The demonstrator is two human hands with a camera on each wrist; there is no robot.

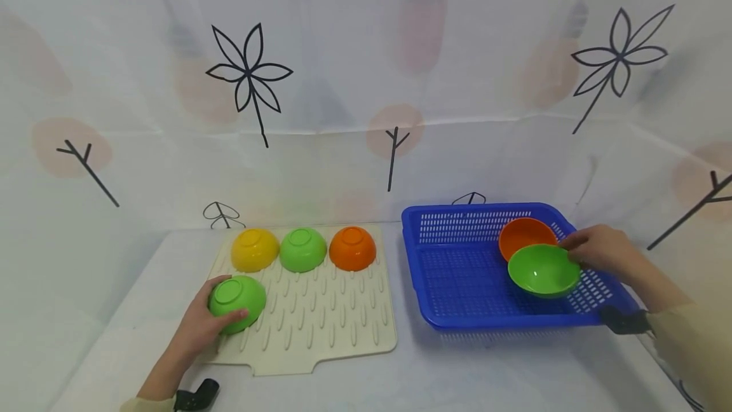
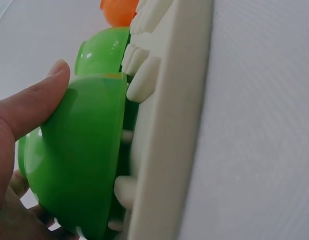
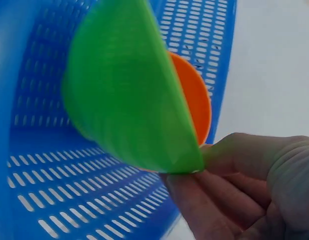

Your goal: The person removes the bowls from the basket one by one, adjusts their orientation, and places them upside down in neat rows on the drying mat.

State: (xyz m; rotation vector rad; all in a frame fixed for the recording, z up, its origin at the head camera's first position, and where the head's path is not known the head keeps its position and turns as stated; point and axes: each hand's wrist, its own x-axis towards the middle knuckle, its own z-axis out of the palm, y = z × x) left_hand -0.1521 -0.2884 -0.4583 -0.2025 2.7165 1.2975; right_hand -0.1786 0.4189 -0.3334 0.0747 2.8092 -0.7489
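My left hand (image 1: 200, 323) is around an upside-down green bowl (image 1: 240, 304) at the near left of the cream drying rack (image 1: 320, 348), thumb on one side and fingers on the other. In the left wrist view the rim of this bowl (image 2: 79, 155) is down at the rack's pegs. My right hand (image 1: 603, 250) pinches the rim of a second green bowl (image 1: 543, 270), which is tilted with its hollow side facing me. That bowl is within the blue basket (image 1: 434, 320), overlapping an orange bowl (image 1: 523, 234) behind it. In the right wrist view, thumb and fingers grip its edge.
Along the rack's back edge, a yellow bowl (image 1: 255, 250), a green bowl (image 1: 303, 250) and an orange bowl (image 1: 352, 248) sit upside down in a row. Rack and basket stand side by side on a white-covered table (image 1: 412, 374). Behind them hangs a patterned cloth (image 1: 343, 68).
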